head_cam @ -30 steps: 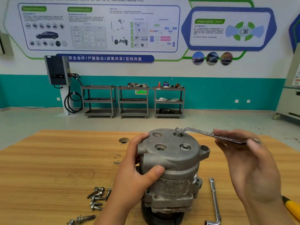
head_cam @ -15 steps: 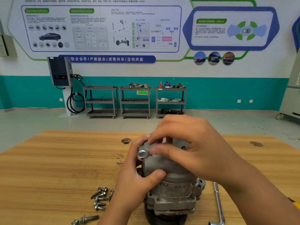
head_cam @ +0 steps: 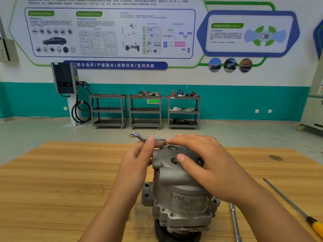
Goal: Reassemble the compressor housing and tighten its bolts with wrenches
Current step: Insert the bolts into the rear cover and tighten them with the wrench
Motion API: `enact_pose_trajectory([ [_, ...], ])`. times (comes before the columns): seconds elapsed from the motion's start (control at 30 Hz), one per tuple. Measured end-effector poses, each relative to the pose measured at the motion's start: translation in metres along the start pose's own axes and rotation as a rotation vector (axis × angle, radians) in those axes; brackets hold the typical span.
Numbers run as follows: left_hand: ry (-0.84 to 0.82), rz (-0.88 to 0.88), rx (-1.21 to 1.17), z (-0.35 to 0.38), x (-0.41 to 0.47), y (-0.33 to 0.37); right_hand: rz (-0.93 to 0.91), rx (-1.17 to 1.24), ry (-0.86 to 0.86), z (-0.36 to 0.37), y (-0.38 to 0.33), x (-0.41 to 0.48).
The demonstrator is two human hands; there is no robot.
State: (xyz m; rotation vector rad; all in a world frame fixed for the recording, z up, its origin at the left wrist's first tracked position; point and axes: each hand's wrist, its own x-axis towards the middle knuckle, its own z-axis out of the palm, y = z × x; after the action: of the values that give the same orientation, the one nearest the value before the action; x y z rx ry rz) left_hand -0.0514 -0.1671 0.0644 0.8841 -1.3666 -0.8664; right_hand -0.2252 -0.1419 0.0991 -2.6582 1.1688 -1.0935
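Observation:
The grey compressor housing (head_cam: 180,187) stands upright on the wooden table (head_cam: 61,180), with open bolt holes showing on its top face. A slim ring wrench (head_cam: 139,137) lies level just above the top's far edge, its ring end pointing left. My left hand (head_cam: 138,159) is at the housing's upper left, and its raised fingertips hold the wrench's shaft. My right hand (head_cam: 206,165) lies flat over the housing's top, fingers straight and reaching across the wrench's right part, thumb near a hole. The wrench's right end is hidden under it.
An L-shaped socket wrench (head_cam: 234,222) lies on the table right of the compressor. Further right lies a screwdriver (head_cam: 286,199) with a yellow handle. A round hole (head_cam: 275,157) marks the table's far right. Three metal carts stand against the far wall.
The wrench has swung from pointing right to pointing left across the housing's top. My right hand flattened over the top, and my left hand moved from the housing's side up to the wrench.

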Motion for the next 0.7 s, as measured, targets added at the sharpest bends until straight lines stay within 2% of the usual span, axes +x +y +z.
enact_pose_trajectory([
  [0.07,0.026,-0.023,0.014,0.0,0.007,0.007,0.077,0.087,0.088,0.001,0.006,-0.007],
  [0.17,0.002,-0.126,-0.043,-0.001,0.017,0.01,0.348,0.219,0.379,0.004,0.02,-0.015],
  [0.2,-0.002,-0.174,-0.057,-0.002,0.022,0.011,0.452,0.289,0.374,0.005,0.024,-0.016],
  [0.27,-0.018,-0.253,-0.071,-0.005,0.031,0.012,0.572,0.451,0.252,0.007,0.029,-0.018],
  [0.33,-0.04,-0.33,-0.06,-0.006,0.042,0.015,0.564,0.523,0.208,0.008,0.033,-0.021],
  [0.5,-0.055,-0.449,0.111,0.009,0.078,0.03,0.471,0.558,0.252,0.01,0.03,-0.024],
  [0.6,-0.082,-0.453,0.282,0.031,0.099,0.041,0.453,0.581,0.234,0.009,0.028,-0.023],
  [0.7,-0.211,-0.47,0.522,0.056,0.118,0.054,0.43,0.59,0.228,0.008,0.03,-0.023],
])
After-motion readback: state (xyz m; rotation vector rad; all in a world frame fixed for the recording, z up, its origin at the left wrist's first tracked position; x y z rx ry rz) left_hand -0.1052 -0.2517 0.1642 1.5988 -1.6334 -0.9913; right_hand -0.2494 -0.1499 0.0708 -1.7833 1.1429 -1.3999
